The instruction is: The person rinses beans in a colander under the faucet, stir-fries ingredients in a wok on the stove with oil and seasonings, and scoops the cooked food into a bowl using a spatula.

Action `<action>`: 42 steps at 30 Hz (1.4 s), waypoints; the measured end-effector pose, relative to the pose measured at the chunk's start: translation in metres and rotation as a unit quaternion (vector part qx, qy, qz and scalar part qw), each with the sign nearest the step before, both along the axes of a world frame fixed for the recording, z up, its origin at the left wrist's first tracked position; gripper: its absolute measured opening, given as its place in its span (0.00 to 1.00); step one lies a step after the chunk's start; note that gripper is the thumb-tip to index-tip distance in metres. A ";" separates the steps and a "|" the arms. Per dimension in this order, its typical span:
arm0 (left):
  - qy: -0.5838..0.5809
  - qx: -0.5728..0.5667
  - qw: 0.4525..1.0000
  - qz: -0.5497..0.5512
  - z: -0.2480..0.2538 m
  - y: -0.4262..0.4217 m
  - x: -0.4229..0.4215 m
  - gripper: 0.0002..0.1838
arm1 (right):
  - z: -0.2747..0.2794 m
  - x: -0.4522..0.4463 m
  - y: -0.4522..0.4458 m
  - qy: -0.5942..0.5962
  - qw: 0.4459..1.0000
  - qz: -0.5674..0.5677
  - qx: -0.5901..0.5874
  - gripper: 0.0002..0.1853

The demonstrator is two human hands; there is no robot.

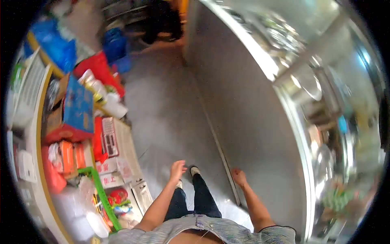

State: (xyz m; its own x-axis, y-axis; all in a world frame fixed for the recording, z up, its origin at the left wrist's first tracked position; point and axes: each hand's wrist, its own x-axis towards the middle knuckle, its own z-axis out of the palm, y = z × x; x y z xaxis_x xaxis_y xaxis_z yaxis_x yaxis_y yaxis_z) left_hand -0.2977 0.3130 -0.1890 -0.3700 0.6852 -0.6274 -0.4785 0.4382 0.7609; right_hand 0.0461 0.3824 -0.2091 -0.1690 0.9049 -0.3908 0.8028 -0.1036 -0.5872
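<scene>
My left hand hangs over the floor in front of my legs, its fingers loosely bent and a little apart, with nothing visible in it. Close to the grey panel on the right is my right hand, its fingers curled in and no object showing. I cannot tell whether it touches the panel. Below and between my hands are my dark trousers and a light shoe.
Stacked goods line the left: a blue-and-red carton, printed boxes, a green-rimmed basket and blue bags. A grey floor runs ahead between them and the panel. Blurred metal ware stands beyond the panel's bright edge. A person's dark legs show far ahead.
</scene>
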 end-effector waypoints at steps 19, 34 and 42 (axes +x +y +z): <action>0.042 0.211 0.369 -0.904 0.080 -0.339 0.593 0.15 | 0.554 0.217 -0.564 0.501 0.395 -0.107 0.762 0.08; 0.025 0.288 0.348 -0.892 0.072 -0.393 1.089 0.15 | 0.531 0.661 -0.630 0.564 0.547 0.034 0.617 0.17; -0.041 0.357 0.185 -0.915 0.235 -0.375 1.332 0.16 | 0.555 0.880 -0.556 0.564 0.549 0.132 0.602 0.15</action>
State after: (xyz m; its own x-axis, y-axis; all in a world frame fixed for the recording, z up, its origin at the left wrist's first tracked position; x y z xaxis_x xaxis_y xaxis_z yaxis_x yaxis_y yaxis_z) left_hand 1.0343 -0.0624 0.0459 0.8811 -0.4649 -0.0872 -0.0497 -0.2744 0.9603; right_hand 0.9261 -0.1732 0.3457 0.1238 0.2785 0.9524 -0.2492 0.9378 -0.2418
